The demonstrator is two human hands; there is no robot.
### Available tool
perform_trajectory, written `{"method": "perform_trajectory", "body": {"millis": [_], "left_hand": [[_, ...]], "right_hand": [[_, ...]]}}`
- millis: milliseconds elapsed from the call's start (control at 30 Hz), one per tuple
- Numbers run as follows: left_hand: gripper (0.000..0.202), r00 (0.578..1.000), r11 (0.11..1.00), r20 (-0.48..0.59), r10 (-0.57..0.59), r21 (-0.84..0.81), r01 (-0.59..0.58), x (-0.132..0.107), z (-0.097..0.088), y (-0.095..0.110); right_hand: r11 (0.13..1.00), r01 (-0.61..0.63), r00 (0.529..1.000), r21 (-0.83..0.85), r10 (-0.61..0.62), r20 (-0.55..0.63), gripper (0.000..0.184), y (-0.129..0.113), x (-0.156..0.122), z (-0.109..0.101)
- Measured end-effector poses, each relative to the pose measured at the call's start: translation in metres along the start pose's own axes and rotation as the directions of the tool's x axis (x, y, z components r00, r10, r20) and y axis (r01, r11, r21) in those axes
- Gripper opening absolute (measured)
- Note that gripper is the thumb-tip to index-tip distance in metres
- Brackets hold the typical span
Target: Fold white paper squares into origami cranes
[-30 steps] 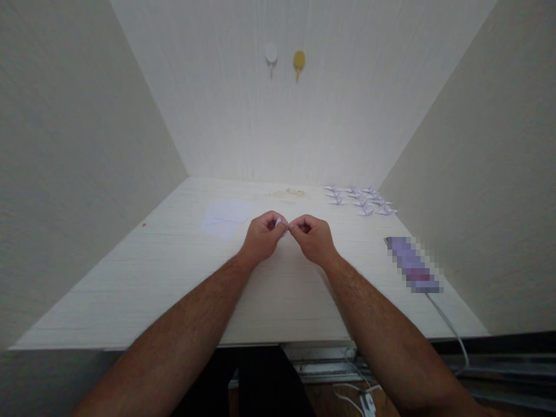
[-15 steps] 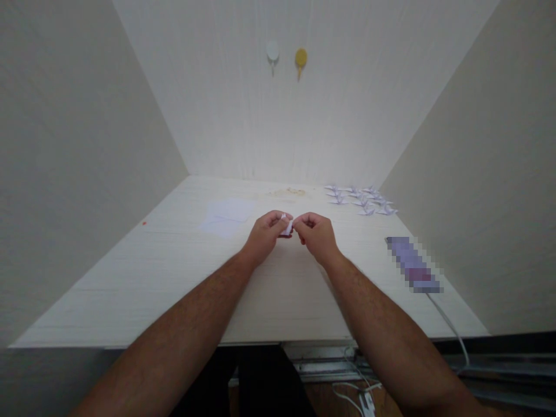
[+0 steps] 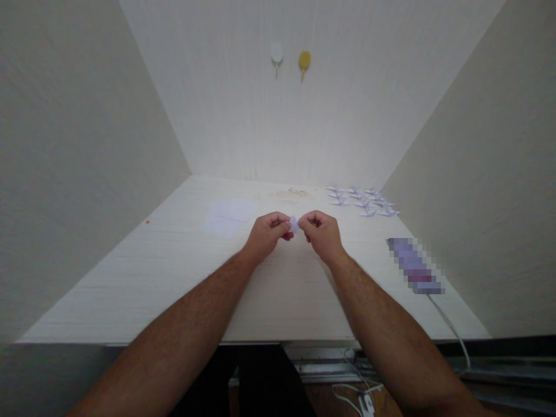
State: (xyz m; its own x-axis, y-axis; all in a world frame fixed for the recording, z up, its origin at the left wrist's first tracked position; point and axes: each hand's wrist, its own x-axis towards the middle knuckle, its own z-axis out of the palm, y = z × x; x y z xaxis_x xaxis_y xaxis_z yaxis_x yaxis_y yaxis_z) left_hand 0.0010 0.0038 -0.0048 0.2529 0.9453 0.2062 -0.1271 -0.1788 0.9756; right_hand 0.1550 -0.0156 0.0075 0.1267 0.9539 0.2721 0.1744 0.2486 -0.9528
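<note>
A small piece of folded white paper (image 3: 294,224) is held up between my two hands, over the middle of the table. The thumb and fingers of my left hand (image 3: 270,233) pinch its left side. At its right edge, the fingertips of my right hand (image 3: 320,233) are pinched together on the paper. The exact folds are too small to make out. Several folded paper cranes (image 3: 365,202) stand grouped at the back right of the table.
Flat sheets of white paper (image 3: 230,217) lie on the table (image 3: 174,278) at the back left. A blurred-out, phone-like device (image 3: 412,266) with a cable (image 3: 449,330) rests at the right. Two hooks, one white (image 3: 277,55), one yellow (image 3: 304,59), are on the back wall.
My hands have moved slightly apart, the right one shifting right. More of the folded paper shows between the fingertips, turned to a different angle. The view has shifted slightly.
</note>
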Motion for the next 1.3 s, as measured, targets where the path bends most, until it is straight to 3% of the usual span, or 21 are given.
{"method": "perform_trajectory", "body": {"millis": [167, 333, 600, 900, 1033, 1167, 1300], "left_hand": [[0.021, 1.000, 0.996, 0.010, -0.026, -0.081, 0.027, 0.000, 0.001, -0.001], [0.022, 0.995, 0.999, -0.099, 0.033, 0.007, -0.032, 0.001, 0.001, 0.002], [0.020, 0.988, 0.992, -0.127, 0.089, 0.096, -0.077, 0.001, 0.001, 0.001], [0.018, 0.992, 0.994, -0.072, 0.100, 0.056, -0.096, 0.000, 0.001, -0.003], [0.013, 0.969, 0.964, -0.080, 0.233, 0.153, -0.219, 0.002, -0.001, -0.006], [0.006, 0.899, 0.869, -0.102, 0.426, 0.324, -0.375, 0.002, -0.001, -0.006], [0.004, 0.872, 0.821, -0.094, 0.481, 0.396, -0.411, 0.001, -0.001, -0.001]], "right_hand": [[1.000, 0.006, 1.000, -0.004, -0.006, -0.002, 0.018, 0.004, 0.003, -0.001], [0.995, 0.087, 0.989, 0.047, -0.080, -0.121, 0.022, 0.006, 0.001, 0.005], [0.988, 0.132, 0.991, 0.074, -0.133, 0.010, 0.023, 0.004, -0.004, 0.008], [0.985, 0.073, 0.997, 0.153, -0.077, 0.020, 0.016, 0.004, -0.003, 0.008], [0.988, 0.041, 0.999, 0.149, -0.043, 0.012, 0.010, 0.006, -0.001, 0.008], [0.994, 0.005, 1.000, 0.109, -0.004, -0.011, 0.015, 0.008, -0.001, 0.011], [1.000, 0.020, 0.999, -0.006, -0.020, -0.025, 0.015, 0.011, -0.001, 0.012]]}}
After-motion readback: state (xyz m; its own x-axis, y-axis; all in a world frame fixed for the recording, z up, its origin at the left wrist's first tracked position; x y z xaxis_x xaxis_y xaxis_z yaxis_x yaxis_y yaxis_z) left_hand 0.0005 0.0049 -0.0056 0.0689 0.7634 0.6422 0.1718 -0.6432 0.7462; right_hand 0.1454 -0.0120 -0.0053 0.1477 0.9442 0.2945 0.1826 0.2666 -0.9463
